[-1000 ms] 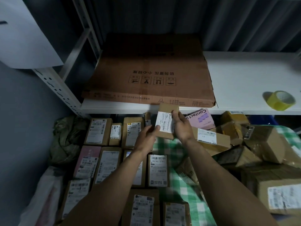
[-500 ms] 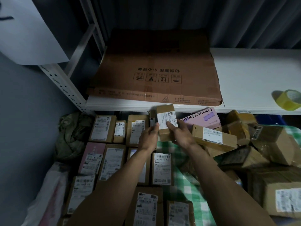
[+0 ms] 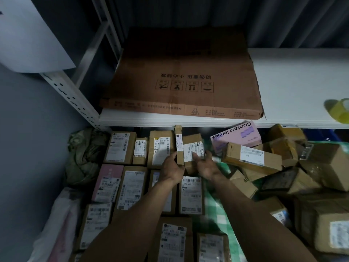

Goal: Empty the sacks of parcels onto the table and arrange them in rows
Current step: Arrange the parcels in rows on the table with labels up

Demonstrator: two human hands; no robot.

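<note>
My right hand (image 3: 204,164) holds a small brown parcel (image 3: 192,148) with a white label, low in the back row of parcels. Its fingers lie over the label. My left hand (image 3: 172,168) grips the lower end of a narrow parcel (image 3: 178,140) that stands on edge just left of the small one. Labelled parcels lie in rows (image 3: 132,186) on the left of the green checked table cloth (image 3: 221,210). At the right is a loose heap of parcels (image 3: 321,167). A crumpled green sack (image 3: 85,154) lies at the far left.
A white shelf (image 3: 294,82) overhangs the back row, with a flat cardboard box (image 3: 185,78) and a yellow tape roll (image 3: 340,110) on it. A pink contact lens box (image 3: 236,135) and a long brown box (image 3: 251,157) lie right of my hands. A pale bag (image 3: 56,224) hangs at the table's left edge.
Both hands have lowered the small parcel from in front of the shelf edge down into the back row. My left hand has shifted onto the narrow upright parcel.
</note>
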